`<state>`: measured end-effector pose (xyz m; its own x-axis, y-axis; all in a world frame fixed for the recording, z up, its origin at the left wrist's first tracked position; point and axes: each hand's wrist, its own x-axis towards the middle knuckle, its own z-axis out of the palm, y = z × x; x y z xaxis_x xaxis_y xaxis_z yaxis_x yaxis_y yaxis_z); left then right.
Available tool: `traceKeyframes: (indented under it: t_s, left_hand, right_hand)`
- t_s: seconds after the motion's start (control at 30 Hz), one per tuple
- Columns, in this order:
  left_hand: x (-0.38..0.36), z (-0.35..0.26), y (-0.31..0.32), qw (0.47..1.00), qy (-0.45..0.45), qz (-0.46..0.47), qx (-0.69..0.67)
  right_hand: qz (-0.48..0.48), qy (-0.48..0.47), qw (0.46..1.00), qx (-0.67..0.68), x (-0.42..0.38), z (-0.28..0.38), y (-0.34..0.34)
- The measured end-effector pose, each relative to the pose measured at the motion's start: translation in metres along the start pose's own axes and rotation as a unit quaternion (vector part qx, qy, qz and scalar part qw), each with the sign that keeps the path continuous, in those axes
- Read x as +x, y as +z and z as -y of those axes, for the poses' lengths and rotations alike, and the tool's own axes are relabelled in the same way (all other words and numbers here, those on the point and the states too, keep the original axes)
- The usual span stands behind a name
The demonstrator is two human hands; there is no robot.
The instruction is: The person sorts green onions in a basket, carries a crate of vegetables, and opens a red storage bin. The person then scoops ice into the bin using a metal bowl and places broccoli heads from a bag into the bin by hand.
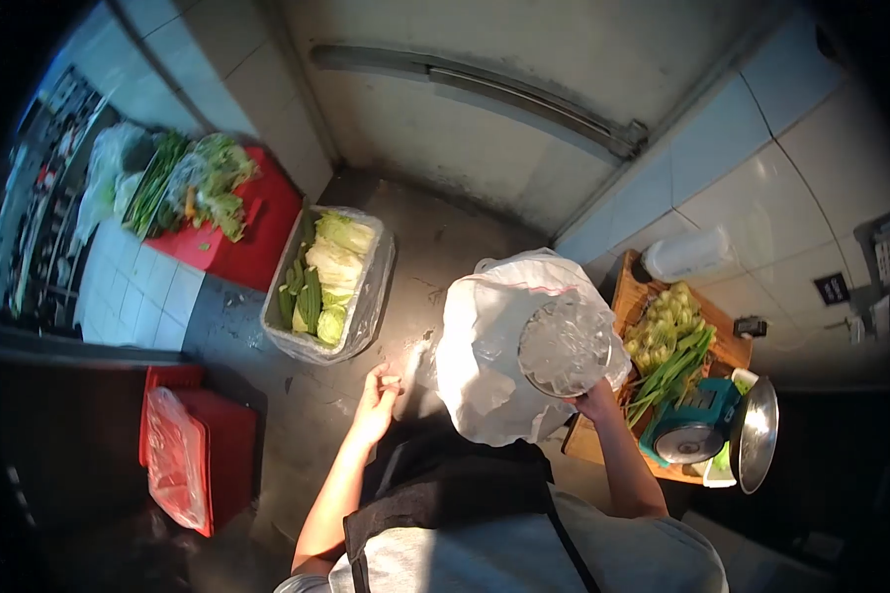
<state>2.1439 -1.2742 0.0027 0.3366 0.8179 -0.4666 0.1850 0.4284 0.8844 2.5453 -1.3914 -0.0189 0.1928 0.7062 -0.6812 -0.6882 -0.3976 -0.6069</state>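
Observation:
My right hand [595, 400] grips the near rim of a round bowl [532, 372] heaped with clear ice [567, 346]. The bowl is over a large white plastic sack [480, 366], whose mouth is spread wide in front of me. Its lower part hides what lies beneath it. To the left of the sack, my left hand [376, 397] hangs in the air with its fingers loosely bent and apart, holding nothing.
Ahead left, a plastic-lined crate [366, 326] holds cabbages and cucumbers; behind it is a red box [267, 208] topped with greens. A red bin [229, 450] stands left. On the right, a wooden table [588, 442] carries vegetables, a teal scale [697, 420] and a metal pan [756, 435].

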Motion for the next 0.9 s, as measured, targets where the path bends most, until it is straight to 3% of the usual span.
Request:
traceKeyframes:
  t_s: [0.07,0.13,0.2,0.33,0.43,0.53,0.67,0.7,0.77,0.9]
  left_hand:
    - [-0.010,0.061,-0.038,0.992,0.009,-0.038,0.123]
    - [-0.043,0.082,-0.066,0.973,-0.087,-0.114,0.181]
    - [-0.081,0.159,-0.106,0.938,-0.148,-0.192,0.248]
    - [-0.195,0.289,-0.174,0.887,-0.350,-0.274,0.126]
    - [-0.282,0.320,-0.191,0.864,-0.369,-0.321,0.120]
    - [-0.341,0.348,-0.213,0.839,-0.425,-0.340,-0.001]
    - [-0.394,0.386,-0.236,0.841,-0.398,-0.364,-0.040]
    - [-0.404,0.380,-0.244,0.840,-0.393,-0.370,-0.053]
    - [-0.415,0.380,-0.255,0.834,-0.378,-0.393,-0.081]
    - [-0.420,0.415,-0.270,0.816,-0.322,-0.460,-0.138]
  right_hand:
    - [-0.024,0.026,0.998,-0.043,-0.020,0.005,0.013]
    - [0.049,0.014,0.999,0.004,-0.044,0.011,0.042]
    - [0.044,0.046,0.998,0.010,-0.063,0.012,0.060]
    - [0.055,0.006,0.985,-0.166,-0.097,0.017,0.122]
    - [0.073,0.003,0.970,-0.230,-0.111,0.010,0.189]
    - [0.079,0.047,0.976,-0.197,-0.133,-0.029,0.292]
    - [0.181,0.082,0.956,-0.217,-0.106,-0.102,0.363]
    - [0.176,0.051,0.964,-0.194,-0.096,-0.134,0.389]
    - [0.205,0.122,0.949,-0.205,-0.133,-0.188,0.482]
    - [0.353,0.209,0.845,-0.343,-0.113,-0.295,0.605]
